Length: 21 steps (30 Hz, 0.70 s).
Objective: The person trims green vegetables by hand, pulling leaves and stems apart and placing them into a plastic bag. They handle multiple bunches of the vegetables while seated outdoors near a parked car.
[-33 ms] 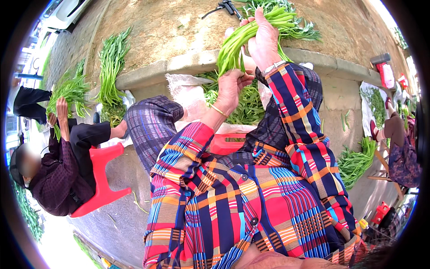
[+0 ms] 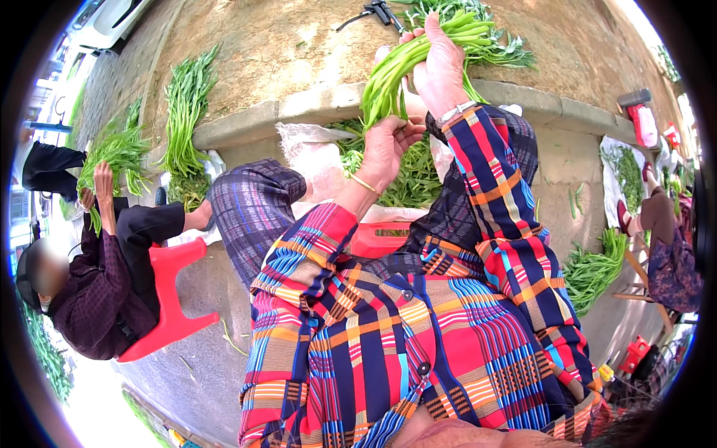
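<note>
A thick bunch of long-stemmed leafy greens point(image 2: 403, 63), bright green and arched, is held up in front of me. My right hand point(image 2: 441, 67) is closed round its upper part, with the leafy ends trailing beyond the fingers. Lower down, my left hand point(image 2: 385, 145) has its fingers curled closed at the hanging ends of the stems; its fingertips are partly hidden. Below both hands, between my knees, a heap of loose greens point(image 2: 414, 175) lies on a white plastic sheet point(image 2: 302, 153).
A red plastic stool point(image 2: 373, 239) stands between my legs. Beyond the concrete kerb point(image 2: 321, 104) is bare soil. More greens point(image 2: 183, 119) lie at left, beside a co-worker on a red stool point(image 2: 175, 291) handling a bunch. Another pile point(image 2: 594, 272) sits at right, near a seated person.
</note>
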Motion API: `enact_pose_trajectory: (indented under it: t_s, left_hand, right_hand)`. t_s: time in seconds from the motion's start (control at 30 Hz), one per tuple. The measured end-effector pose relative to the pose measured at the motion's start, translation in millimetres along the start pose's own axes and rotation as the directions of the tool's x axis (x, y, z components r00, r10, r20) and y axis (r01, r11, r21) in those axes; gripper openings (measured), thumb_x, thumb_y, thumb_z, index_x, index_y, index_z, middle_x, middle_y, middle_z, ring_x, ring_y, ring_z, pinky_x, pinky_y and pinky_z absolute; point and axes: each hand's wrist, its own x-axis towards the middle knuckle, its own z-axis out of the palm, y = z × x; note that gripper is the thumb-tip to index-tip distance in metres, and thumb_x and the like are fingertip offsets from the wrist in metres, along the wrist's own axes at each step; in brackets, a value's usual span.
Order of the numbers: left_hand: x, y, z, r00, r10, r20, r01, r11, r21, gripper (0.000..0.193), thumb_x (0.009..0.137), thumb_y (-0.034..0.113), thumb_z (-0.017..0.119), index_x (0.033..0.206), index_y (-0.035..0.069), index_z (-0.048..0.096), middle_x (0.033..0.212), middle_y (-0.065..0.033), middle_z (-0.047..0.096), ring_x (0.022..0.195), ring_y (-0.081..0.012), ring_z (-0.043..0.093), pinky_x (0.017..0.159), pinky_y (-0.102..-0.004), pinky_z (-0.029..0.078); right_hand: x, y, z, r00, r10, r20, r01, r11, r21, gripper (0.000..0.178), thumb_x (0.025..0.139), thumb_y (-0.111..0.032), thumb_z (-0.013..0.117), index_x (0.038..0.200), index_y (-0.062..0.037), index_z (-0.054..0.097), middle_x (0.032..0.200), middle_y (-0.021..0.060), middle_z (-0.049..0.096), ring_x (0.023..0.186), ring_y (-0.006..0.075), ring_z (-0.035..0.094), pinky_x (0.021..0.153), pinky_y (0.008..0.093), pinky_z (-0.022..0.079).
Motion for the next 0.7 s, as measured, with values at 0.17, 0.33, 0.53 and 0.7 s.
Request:
enact_pose_trajectory:
  t_s: [0.17,0.33,0.53,0.7]
  left_hand:
    - [1,-2,-3,0.995,0.098,0.025,-0.101,0.951,0.291,0.019,0.077,0.009,0.045,0.079,-0.004,0.058,0.089,-0.0121,0.059,0.074,-0.0159,0.059,0.071,-0.0252,0.047]
    - [3,-13,-11,0.986,0.147,0.072,-0.163,0.925,0.343,0.021,0.077,0.010,0.047,0.090,-0.003,0.057,0.094,-0.0098,0.057,0.075,-0.0141,0.058,0.070,-0.0236,0.045]
    - [-2,-10,4,0.998,0.054,0.016,-0.056,0.986,0.156,0.034,0.082,0.017,0.049,0.112,0.001,0.042,0.107,-0.0094,0.049,0.087,-0.0194,0.055,0.076,-0.0289,0.044]
    - [-1,-3,8,0.994,-0.079,0.079,0.102,0.926,-0.363,0.040,0.082,0.028,0.053,0.114,0.008,0.040,0.107,-0.0099,0.049,0.088,-0.0222,0.053,0.078,-0.0336,0.045]
  right_hand:
    - [0,-2,0,1.000,0.014,0.010,-0.015,1.000,0.001,0.026,0.078,-0.022,0.062,0.073,-0.0005,0.048,0.064,0.0076,0.050,0.060,0.0222,0.052,0.060,0.0349,0.046]
    - [-5,-5,4,1.000,0.019,-0.009,-0.019,1.000,0.009,0.026,0.078,-0.023,0.061,0.073,-0.0007,0.048,0.064,0.0076,0.050,0.061,0.0231,0.052,0.060,0.0361,0.046]
    - [-2,-4,1,0.999,0.024,0.023,-0.024,1.000,0.000,0.025,0.078,-0.022,0.061,0.074,-0.0003,0.048,0.065,0.0079,0.050,0.061,0.0231,0.052,0.061,0.0360,0.046]
    - [-2,-3,1,0.999,-0.003,0.042,0.002,1.000,0.021,0.025,0.078,-0.021,0.061,0.074,-0.0002,0.047,0.066,0.0083,0.050,0.062,0.0232,0.051,0.062,0.0358,0.045]
